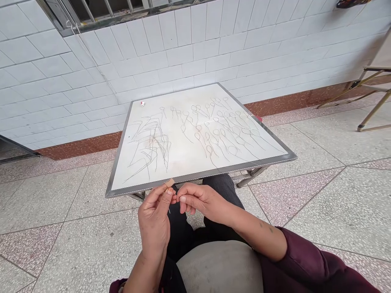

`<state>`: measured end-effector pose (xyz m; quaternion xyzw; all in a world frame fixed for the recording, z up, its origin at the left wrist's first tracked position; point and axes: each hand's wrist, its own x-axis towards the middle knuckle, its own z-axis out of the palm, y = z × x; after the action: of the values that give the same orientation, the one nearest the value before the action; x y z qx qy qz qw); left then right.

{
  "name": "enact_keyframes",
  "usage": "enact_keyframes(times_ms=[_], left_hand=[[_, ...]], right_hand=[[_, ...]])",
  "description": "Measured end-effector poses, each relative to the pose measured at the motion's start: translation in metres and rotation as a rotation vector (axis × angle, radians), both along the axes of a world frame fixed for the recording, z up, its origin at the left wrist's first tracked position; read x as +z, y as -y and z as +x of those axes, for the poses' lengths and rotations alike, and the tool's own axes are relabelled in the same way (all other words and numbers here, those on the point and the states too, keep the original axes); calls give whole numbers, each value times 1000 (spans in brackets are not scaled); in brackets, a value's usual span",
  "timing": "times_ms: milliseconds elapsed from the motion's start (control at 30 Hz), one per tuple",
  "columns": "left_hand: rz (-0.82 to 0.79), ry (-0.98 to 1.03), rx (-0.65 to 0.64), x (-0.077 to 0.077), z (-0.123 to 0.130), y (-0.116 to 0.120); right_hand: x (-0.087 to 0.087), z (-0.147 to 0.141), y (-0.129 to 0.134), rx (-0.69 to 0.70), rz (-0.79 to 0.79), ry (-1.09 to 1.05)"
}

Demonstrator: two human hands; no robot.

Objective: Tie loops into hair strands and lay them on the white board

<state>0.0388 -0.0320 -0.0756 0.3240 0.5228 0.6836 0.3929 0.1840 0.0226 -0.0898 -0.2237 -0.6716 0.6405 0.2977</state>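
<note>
the left hand [155, 209] has its thumb and fingers narrowed to a pinch, with a tan wrap [170, 183] around 1 finger. beside it at 3 o'clock, the right hand [203, 201] is pinched too, and both grip a thin, fine strand [177, 197] between their fingertips; the fingers hide most of it. the strand is just off the near edge of a white rectangular table with a grey metal rim [200, 176], which stands at 12 o'clock from the hands. on the tabletop, at 11 o'clock, lies a crossed pile of thin dark bent wires [153, 142]; at 1 o'clock many thin dark wires with round looped ends [216, 135] are spread out. a small white-and-red object [142, 104] sits near the table's far left corner. beyond, at 12 o'clock, is a white tiled wall [183, 53], and at 2 o'clock a tan-framed folding chair [374, 77]
</note>
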Motion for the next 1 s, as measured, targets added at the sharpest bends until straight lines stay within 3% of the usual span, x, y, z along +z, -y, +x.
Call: enact_keyframes(times_ms=[100,300,533,733,1000], left_hand=[[13,-85,-15,-2,-1,1],[-5,-159,-9,-2,-1,2],[-22,-137,-30,-2,-1,5],[-33,-158,12,-1,-1,4],[-23,-178,-39,0,-4,3]], right_hand=[[1,2,-1,10,16,26],[4,-2,8,-122,259,126],[4,-7,11,-219,279,95],[0,-10,12,-234,449,148],[-1,-9,9,-125,278,146]])
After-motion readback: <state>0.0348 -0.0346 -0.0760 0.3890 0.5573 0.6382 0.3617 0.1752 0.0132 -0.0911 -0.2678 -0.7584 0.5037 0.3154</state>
